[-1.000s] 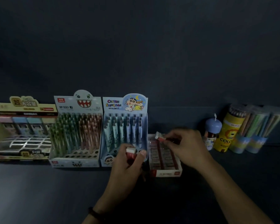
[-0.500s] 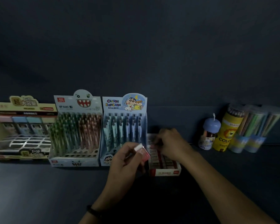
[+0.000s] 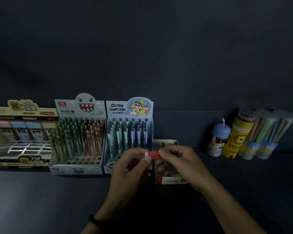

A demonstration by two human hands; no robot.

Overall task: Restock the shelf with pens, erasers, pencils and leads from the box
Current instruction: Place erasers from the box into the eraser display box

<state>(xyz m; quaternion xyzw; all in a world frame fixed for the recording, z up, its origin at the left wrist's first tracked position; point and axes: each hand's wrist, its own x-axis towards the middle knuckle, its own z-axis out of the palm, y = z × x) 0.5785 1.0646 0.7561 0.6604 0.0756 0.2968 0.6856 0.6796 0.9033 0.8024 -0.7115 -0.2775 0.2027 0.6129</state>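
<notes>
Eraser point(image 3: 153, 153) in red sleeve, pinched at white end by left hand point(image 3: 130, 168), at red end by right hand point(image 3: 179, 164); held over open eraser box point(image 3: 171, 181), just beside Crayon Shin-chan pen display point(image 3: 128, 129).

Place: a stationery shop display is indicated, dimly lit.
Shelf: printed counter display boxes point(image 3: 66, 110) filled with pens are lined up along a dark shelf point(image 3: 41, 200).
Right end: tubes of coloured pencils point(image 3: 235, 137) are stood together.
Stock: an open carton of erasers point(image 3: 171, 181) is set among them.
</notes>
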